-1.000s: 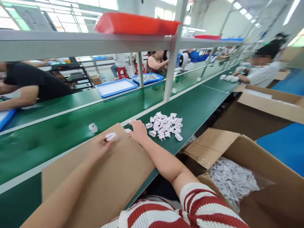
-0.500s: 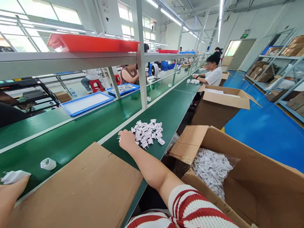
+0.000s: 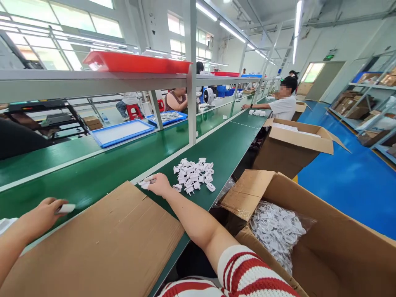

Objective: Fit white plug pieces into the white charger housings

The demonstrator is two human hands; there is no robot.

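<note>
My left hand (image 3: 43,215) is over the green conveyor belt at the left, its fingers closed on a white plastic housing (image 3: 66,208). Another white piece (image 3: 6,224) shows at the left edge, partly behind my wrist. My right hand (image 3: 158,184) is just left of a pile of small white plug parts (image 3: 194,175) on the green table. Between its thumb and fingers it grips a white plug part (image 3: 144,184), near the cardboard's far corner. A flat cardboard sheet (image 3: 102,243) lies between my hands and my body.
An open carton (image 3: 334,222) with a bag of white parts (image 3: 275,231) stands at the right, another carton (image 3: 287,144) behind it. A metal post (image 3: 192,82) rises beyond the pile. Red tray (image 3: 139,64) on the shelf above; blue tray (image 3: 123,133) across the belt. People sit farther off.
My left hand has moved right and taken hold of the white housing that lay on the belt. My right hand has drawn left from the pile with a plug part. The view has shifted slightly.
</note>
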